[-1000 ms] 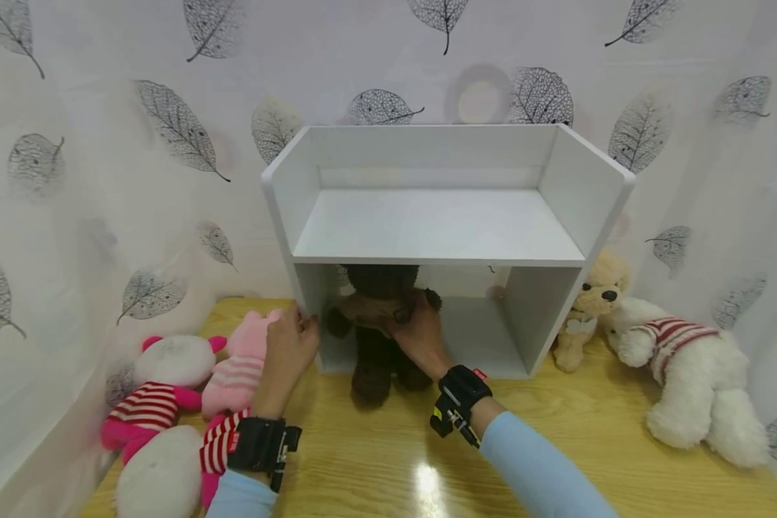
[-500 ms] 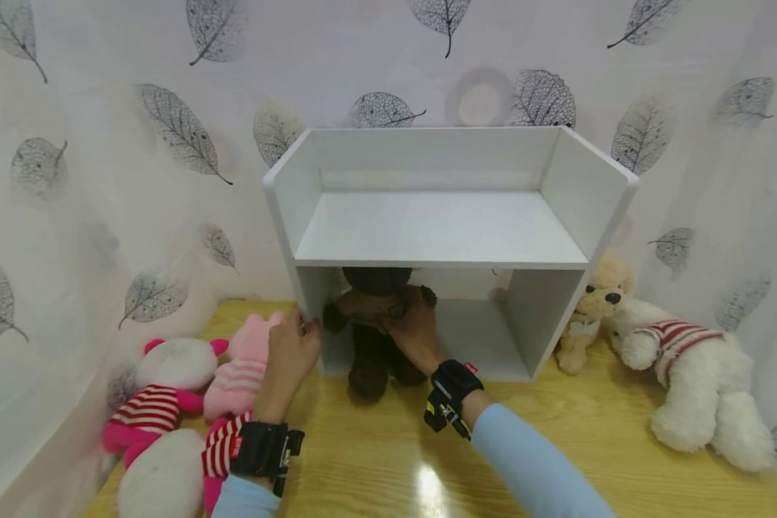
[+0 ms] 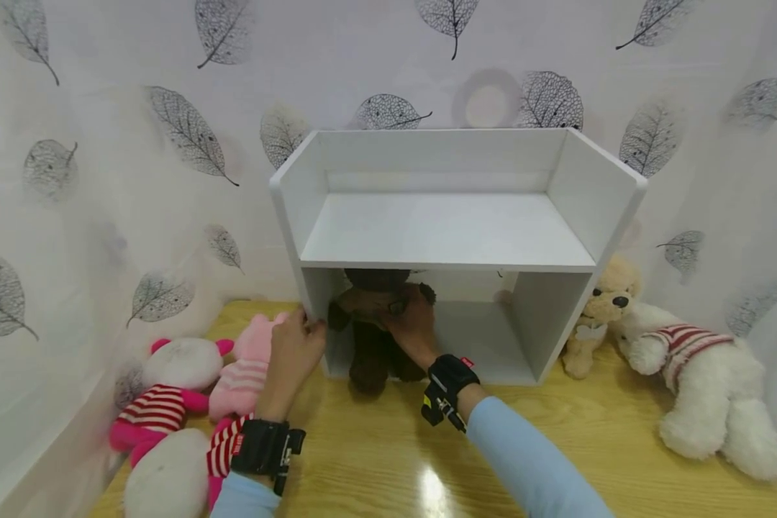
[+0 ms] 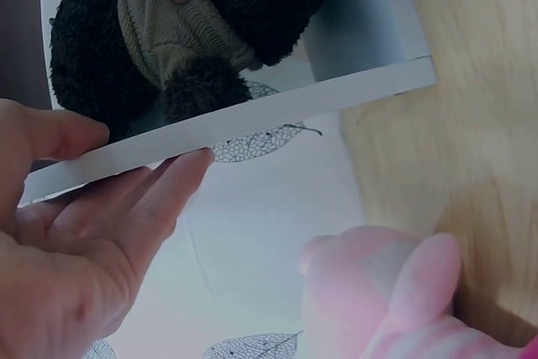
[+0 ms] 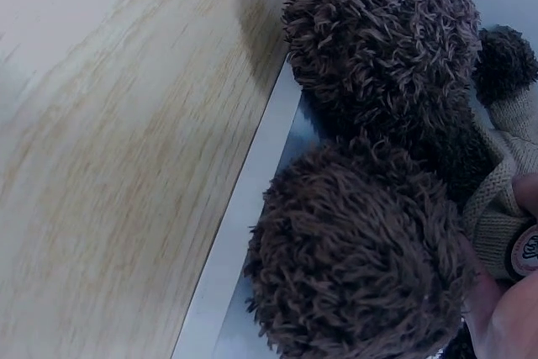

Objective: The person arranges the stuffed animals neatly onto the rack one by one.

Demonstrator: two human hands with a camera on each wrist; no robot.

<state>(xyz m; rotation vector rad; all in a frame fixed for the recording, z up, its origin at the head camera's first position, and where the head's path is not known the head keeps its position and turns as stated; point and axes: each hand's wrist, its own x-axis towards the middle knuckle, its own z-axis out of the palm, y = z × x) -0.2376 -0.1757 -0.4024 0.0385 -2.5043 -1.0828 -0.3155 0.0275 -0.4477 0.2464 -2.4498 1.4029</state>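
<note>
A dark brown teddy bear in a tan knitted sweater sits in the lower compartment of a white shelf, near its left wall. The upper board hides the top of its head. My right hand grips the bear at the front of the sweater, by a round badge. Both furry feet lie at the compartment's front edge. My left hand pinches the front edge of the shelf's left side panel, thumb inside and fingers outside.
Left of the shelf lie a pink striped plush and white-and-pink plush toys in red striped clothes. To the right are a tan plush dog and a white plush in a striped top. A leaf-print curtain hangs behind the wooden table.
My right hand has pushed the bear slightly back and left, so its feet stick out less past the shelf's front edge. The left hand keeps its hold on the side panel.
</note>
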